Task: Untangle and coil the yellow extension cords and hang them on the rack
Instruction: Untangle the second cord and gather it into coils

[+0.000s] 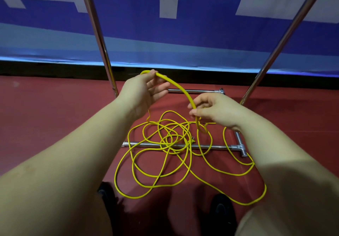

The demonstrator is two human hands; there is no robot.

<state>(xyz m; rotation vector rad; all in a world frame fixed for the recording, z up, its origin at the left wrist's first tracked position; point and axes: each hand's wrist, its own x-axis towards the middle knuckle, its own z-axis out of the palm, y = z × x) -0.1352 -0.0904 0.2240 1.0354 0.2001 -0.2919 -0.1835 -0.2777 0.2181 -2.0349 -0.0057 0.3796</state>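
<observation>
A thin yellow extension cord lies in a tangled heap of loops on the red floor, partly over the rack's lower bar. My left hand pinches the cord near its top between thumb and fingers. From there the cord arcs down to my right hand, which pinches it with fingertips and thumb. Below my right hand the cord drops into the heap. The metal rack stands in front of me, its two shiny uprights rising left and right.
A blue and white banner covers the wall behind the rack. The rack's base bars lie low on the floor, under and behind the cord. My two dark shoes show at the bottom, close to the nearest loops.
</observation>
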